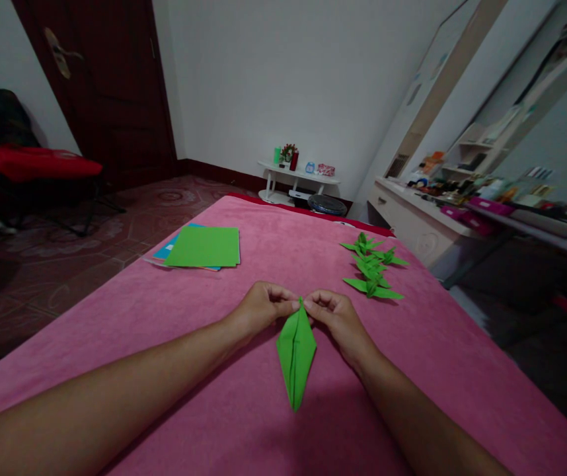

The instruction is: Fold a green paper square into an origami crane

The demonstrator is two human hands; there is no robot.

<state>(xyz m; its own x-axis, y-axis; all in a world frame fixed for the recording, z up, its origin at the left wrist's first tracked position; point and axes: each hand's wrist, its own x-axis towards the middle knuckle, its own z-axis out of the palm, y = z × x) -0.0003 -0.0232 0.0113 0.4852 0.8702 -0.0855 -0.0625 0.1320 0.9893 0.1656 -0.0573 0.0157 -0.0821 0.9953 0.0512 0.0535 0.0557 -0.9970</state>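
A green folded paper (297,350), shaped like a long diamond with a slit down its middle, lies on the pink cloth with its narrow end toward me. My left hand (266,305) pinches its far tip from the left, thumb and fingers closed. From the right, my right hand (332,316) pinches that same tip, its fingertips close to those of the left. Several green origami cranes (371,266) sit grouped beyond my right hand. A stack of square paper (204,246), green on top with blue and other edges showing, rests beyond my left hand.
The pink cloth (179,370) covers the surface under my hands. A low white stand (298,173) holds a plant and small items by the far wall. At the right is a counter (422,211) crowded with bottles; at the left, a red-covered chair (30,162) and a door (100,86).
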